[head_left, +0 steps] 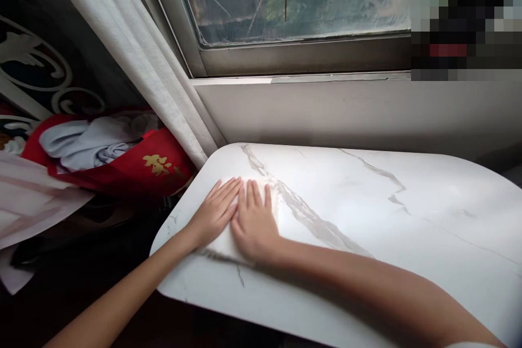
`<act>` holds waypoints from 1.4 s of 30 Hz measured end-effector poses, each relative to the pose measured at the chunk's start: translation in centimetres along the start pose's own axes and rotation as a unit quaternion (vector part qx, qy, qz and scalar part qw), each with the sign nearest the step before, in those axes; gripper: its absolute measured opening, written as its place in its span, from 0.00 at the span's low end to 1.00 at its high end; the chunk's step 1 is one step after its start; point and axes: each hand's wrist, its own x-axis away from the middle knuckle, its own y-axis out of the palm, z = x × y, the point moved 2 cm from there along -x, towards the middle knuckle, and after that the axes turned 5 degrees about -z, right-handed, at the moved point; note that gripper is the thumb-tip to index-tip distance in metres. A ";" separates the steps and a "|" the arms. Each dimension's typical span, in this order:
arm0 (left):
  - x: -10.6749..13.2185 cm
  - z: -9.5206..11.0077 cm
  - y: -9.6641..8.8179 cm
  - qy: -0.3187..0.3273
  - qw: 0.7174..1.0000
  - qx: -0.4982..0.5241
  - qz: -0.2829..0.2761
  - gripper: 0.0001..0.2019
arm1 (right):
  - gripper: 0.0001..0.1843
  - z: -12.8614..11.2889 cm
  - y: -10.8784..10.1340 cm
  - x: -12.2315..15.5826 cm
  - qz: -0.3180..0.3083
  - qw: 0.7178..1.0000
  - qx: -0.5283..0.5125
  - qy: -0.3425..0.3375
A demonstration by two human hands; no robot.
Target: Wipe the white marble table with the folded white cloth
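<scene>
Head view is being filled mostly by the white marbled counter [387, 212], which is being shown with rounded corners and grey veins, set just below a window sill. A window [293, 0] with a grey frame is being seen above it, with greenery blurred behind the glass. A pale curtain [134, 54] is being hung down the left of the window, its lower end reaching just beside the counter's far left corner. To the left of the counter, a red bag [155, 168] with gold lettering is being stuffed with grey cloth [89, 144].

On the near left part of the counter, a folded white cloth [222, 244] is being pressed flat; it is being largely covered by both hands. The left hand [214, 212] is being laid palm down on it, fingers straight and together. The right hand [255, 223] is being laid just beside it, also flat, fingers extended. The two hands are being kept side by side, touching or nearly so, gripping nothing.
</scene>
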 end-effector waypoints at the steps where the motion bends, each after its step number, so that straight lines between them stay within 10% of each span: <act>1: 2.4 0.2 -0.3 -0.002 1.000 -0.005 -0.001 0.25 | 0.35 -1.5 0.3 1.1 -0.015 0.999 -0.019 -0.027; 5: 8.4 0.4 -1.3 -0.002 1.000 -0.015 0.001 0.27 | 0.39 -5.3 0.7 3.2 -0.065 0.990 -0.080 -0.100; 9: 7.8 -1.9 -1.1 -0.029 1.000 -0.011 0.003 0.26 | 0.38 -5.0 1.1 0.8 -0.083 0.987 -0.101 -0.096; 16: -5.3 -8.3 0.2 -0.076 0.997 0.024 -0.001 0.27 | 0.33 2.8 0.5 -9.5 -0.026 0.999 -0.033 -0.022; 20: -13.4 -9.2 0.8 -0.097 0.995 0.023 0.003 0.26 | 0.33 7.5 -0.8 -13.0 0.001 0.999 0.016 0.045; 24: -16.0 -8.8 1.2 -0.082 0.997 0.013 0.009 0.26 | 0.32 8.9 -1.4 -13.4 0.044 0.995 0.040 0.079; 33: -10.3 -5.5 1.9 -0.100 0.992 -0.044 0.062 0.25 | 0.31 7.0 -1.4 -9.0 0.021 0.999 0.041 0.000; 42: 0.3 8.9 2.7 -0.021 0.994 -0.056 0.091 0.27 | 0.31 4.0 -3.8 7.8 -0.047 0.996 0.001 -0.073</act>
